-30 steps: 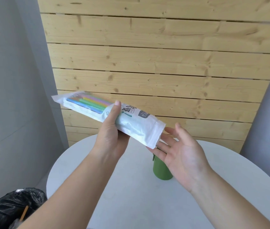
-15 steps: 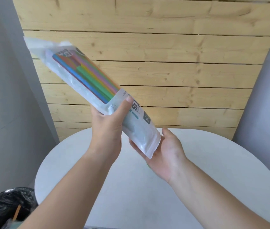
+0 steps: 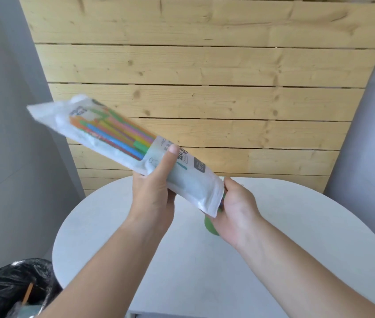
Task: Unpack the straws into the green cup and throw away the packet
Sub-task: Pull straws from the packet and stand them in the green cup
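Note:
A long white packet (image 3: 195, 187) with coloured straws (image 3: 117, 131) showing through its clear window is held tilted above the table, upper end to the left. My left hand (image 3: 154, 191) grips its middle, thumb on top. My right hand (image 3: 237, 212) is closed around the packet's lower right end. Only a sliver of the green cup (image 3: 209, 226) shows below that end, mostly hidden behind my right hand.
A round white table (image 3: 308, 237) lies under both arms, in front of a wooden slat wall (image 3: 205, 76). A bin lined with a black bag (image 3: 14, 288) stands on the floor at the lower left.
The packet has tipped down from a steep tilt to a flatter one. My right hand has closed on its lower end, where before it was open beneath it.

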Available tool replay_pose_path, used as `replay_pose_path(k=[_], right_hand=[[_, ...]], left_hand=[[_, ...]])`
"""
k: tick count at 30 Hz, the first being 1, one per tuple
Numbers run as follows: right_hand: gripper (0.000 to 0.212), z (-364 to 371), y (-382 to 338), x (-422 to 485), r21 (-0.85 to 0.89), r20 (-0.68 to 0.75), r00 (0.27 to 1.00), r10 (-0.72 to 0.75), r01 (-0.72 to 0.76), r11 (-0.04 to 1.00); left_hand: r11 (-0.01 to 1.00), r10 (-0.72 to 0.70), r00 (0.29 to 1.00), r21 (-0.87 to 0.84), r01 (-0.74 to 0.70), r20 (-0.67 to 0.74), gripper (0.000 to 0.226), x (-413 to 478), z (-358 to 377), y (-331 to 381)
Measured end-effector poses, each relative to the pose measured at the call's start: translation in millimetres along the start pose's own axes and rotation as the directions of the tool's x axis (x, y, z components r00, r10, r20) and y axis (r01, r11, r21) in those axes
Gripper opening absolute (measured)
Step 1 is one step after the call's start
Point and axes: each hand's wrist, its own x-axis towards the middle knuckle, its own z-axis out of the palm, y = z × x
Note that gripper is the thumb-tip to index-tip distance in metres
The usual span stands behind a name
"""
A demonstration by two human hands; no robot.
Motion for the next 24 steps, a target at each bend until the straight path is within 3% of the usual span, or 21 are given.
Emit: replay_pose_path(k=[3,7,10,13,19,22,24], right_hand=[[0.033,0.9,-1.6,-0.6,-0.089,0.049,0.995,-0.088,0.092,0.992],[0.047,-0.5,-5.1,-5.2,-0.213,0.147,0.979,-0.140,0.170,0.962],[0.053,-6.3,-7.7,-3.8,-0.447,0.138,0.944,-0.299,0.328,0.832],[0.055,-7.9,-6.8,-1.7,-0.601,0.146,0.864,-0.482,0.465,0.650],[0.035,-8.3,-4.4,5.0,-0.634,0.239,0.682,-0.692,0.649,0.421],[0.036,-12.4,-9.7,8.3,-0.621,0.226,0.648,-0.728,0.671,0.405],[0.040,-15.5,-13.5,10.6,-0.594,0.174,0.669,-0.722,0.656,0.465]], left_hand=[[0.988,-0.116,0.993,-0.101,0.113,-0.027,0.044,-1.7,-5.7,-7.6],[0.973,-0.161,0.975,-0.189,0.132,-0.150,0.035,4.3,-16.3,-6.8],[0.962,-0.183,0.964,-0.237,0.136,-0.191,0.019,8.3,-22.8,-3.5],[0.956,-0.205,0.954,-0.255,0.147,-0.217,0.019,6.8,-21.7,-4.8],[0.949,-0.226,0.953,-0.266,0.169,-0.201,0.020,5.6,-20.1,-7.5],[0.947,-0.219,0.953,-0.282,0.156,-0.210,0.022,8.1,-23.5,-4.5],[0.946,-0.212,0.953,-0.288,0.146,-0.217,0.023,9.1,-25.1,-3.2]])
